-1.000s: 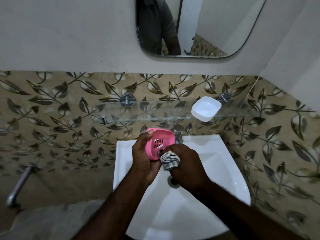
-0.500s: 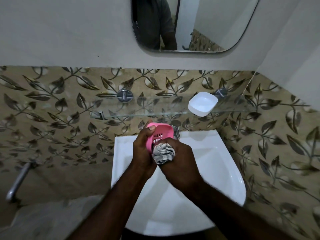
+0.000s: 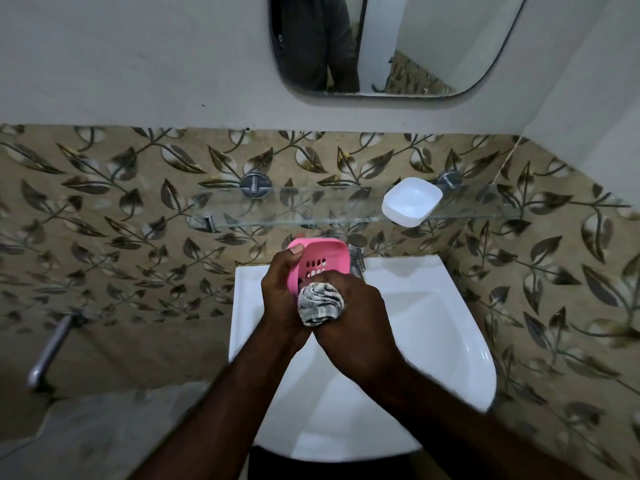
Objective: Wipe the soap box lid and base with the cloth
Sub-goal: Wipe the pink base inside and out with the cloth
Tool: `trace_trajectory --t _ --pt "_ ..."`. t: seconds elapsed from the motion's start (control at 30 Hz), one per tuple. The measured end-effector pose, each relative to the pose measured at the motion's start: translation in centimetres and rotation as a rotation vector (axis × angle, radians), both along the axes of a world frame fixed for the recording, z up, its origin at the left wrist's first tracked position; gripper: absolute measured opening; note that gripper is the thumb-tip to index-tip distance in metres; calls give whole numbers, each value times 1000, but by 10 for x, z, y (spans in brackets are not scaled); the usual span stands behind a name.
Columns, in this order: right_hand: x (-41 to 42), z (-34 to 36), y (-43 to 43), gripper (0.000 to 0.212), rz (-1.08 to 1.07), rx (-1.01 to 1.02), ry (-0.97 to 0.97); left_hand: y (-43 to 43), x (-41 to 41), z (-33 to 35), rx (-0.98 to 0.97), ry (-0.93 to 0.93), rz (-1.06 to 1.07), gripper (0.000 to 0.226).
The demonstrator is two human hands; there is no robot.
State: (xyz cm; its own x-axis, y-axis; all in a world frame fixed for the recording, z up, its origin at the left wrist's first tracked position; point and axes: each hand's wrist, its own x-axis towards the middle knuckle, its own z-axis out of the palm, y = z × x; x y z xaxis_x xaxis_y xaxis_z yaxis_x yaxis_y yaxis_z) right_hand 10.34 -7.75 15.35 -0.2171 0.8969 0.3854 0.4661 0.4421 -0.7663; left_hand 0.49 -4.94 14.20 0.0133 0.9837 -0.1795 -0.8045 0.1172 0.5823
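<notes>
**Head view: cloth wadded against the pink soap box half**

Left hand [image 3: 280, 292] has its grip clenched round the pink slotted soap box half [image 3: 322, 254], held tilted above the sink [image 3: 433, 323]. Right hand [image 3: 356, 327] grasps the bunched cloth [image 3: 320, 303] and presses it at that half's lower edge. A second ago a smaller wad showed; now it bulges larger between the hands. The white soap box half [image 3: 410, 202] stays on the glass shelf [image 3: 294, 209].

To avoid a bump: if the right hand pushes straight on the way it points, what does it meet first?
Probably the pink soap box part held by the left hand, right ahead of the cloth; the tap lies behind.
</notes>
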Motion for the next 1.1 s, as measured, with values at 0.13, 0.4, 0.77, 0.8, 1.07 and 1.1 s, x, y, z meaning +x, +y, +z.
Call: trace_trajectory --t 0.13,0.4,0.77,0.8,1.07,1.1 --pt "24 -9 11 38 119 292 -192 3 -4 0 -16 -43 0 25" --pt "39 -24 31 65 183 266 -488 9 -15 -3 -96 -53 -131 27" --pt "15 -14 12 25 78 -47 139 8 -14 -24 -7 295 -142 73" --pt "9 -12 11 24 86 -146 240 6 -8 -28 -12 397 -59 70" --pt "10 -21 14 28 210 13 13 9 -9 -24 -43 225 53 66" --pt "14 -20 18 24 239 102 -86 10 -10 -23 -56 219 60 70"
